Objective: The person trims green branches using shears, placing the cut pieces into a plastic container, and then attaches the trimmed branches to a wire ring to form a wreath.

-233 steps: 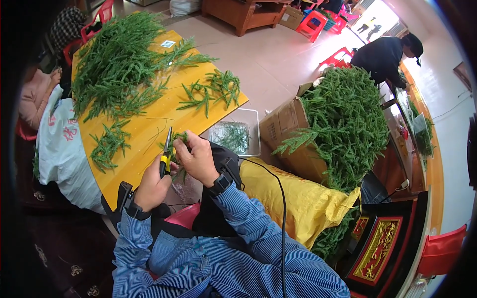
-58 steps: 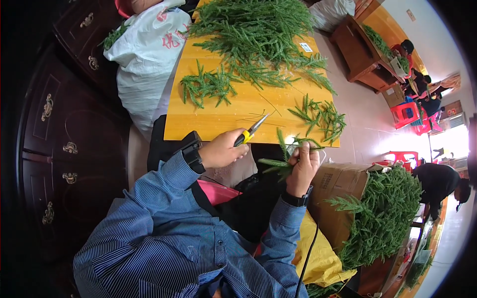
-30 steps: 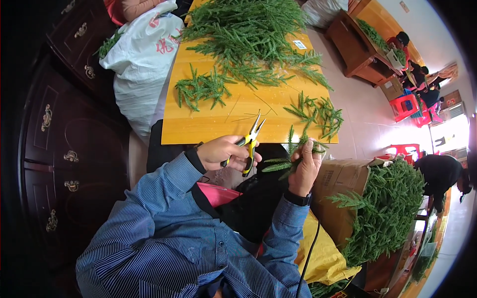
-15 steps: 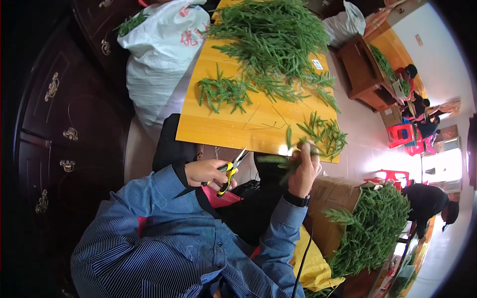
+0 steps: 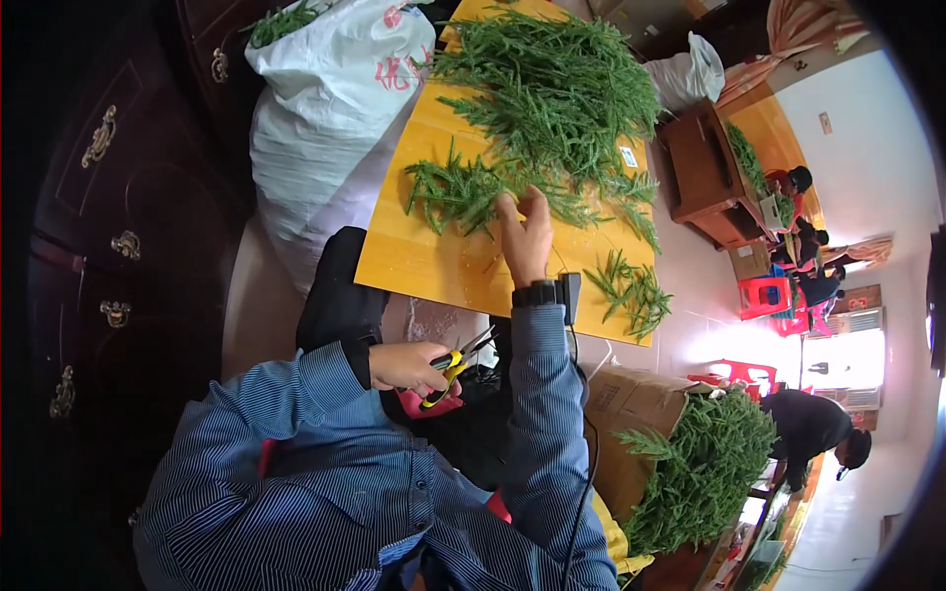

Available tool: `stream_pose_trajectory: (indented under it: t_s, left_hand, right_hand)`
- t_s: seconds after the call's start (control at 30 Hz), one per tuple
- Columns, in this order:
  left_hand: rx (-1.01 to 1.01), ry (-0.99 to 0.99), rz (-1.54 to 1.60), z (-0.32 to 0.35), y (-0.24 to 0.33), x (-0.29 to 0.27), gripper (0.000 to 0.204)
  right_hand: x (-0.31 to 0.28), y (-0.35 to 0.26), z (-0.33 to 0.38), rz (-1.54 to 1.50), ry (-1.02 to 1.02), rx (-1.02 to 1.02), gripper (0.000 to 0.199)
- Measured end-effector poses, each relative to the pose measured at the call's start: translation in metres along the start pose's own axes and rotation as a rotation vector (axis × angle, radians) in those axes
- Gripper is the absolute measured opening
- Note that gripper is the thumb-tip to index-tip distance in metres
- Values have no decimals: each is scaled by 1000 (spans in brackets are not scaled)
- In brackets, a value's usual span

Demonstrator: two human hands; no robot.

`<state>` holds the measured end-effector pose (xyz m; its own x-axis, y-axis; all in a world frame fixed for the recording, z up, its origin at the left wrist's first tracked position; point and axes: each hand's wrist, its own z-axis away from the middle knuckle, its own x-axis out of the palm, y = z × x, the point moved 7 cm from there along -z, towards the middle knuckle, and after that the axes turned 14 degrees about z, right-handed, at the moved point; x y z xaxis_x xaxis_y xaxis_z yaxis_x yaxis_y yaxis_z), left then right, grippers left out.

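My left hand [image 5: 406, 366] is closed around the yellow-and-black handles of needle-nose pliers [image 5: 457, 366], held over my lap with the pointed jaws slightly apart. Over the yellow table [image 5: 404, 266], my right hand [image 5: 528, 234] reaches forward to the edge of a small heap of green artificial sprigs [image 5: 448, 189]. Its thumb and forefinger stand apart at the sprigs, and I see nothing held in them. Behind this heap lies a large pile of green branches [image 5: 557, 84]. A second small group of sprigs [image 5: 631, 294] lies near the table's right front corner.
At my right is a cardboard box [image 5: 631, 409] overflowing with greenery [image 5: 705, 468]. A stuffed white sack [image 5: 330, 128] stands left of the table, beside dark drawers [image 5: 118, 197]. A black cable [image 5: 591, 463] runs along my right arm. People work at farther tables on the right.
My right hand has left the front right of the table, where it held a sprig, and moved forward and left to the small heap. The left hand still holds the pliers.
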<state>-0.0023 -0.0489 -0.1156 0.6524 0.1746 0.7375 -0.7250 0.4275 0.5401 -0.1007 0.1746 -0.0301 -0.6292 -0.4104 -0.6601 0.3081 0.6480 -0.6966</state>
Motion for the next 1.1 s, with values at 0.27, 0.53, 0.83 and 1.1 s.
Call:
stream_pose_trajectory:
  t_s: [0.27, 0.53, 0.83, 1.1]
  left_hand:
    - [18, 11, 36, 2, 1, 0, 47]
    - [24, 18, -21, 6, 9, 8, 40]
    - [38, 43, 39, 5, 7, 5, 35]
    - [26, 17, 22, 6, 11, 6, 48]
  right_hand:
    - [-31, -6, 63, 405, -121, -369, 43]
    - [-37, 4, 86, 708, -187, -420, 42]
    - [-117, 53, 65, 716, 123, -255, 31]
    - [-203, 150, 41, 556, 404, 235, 29]
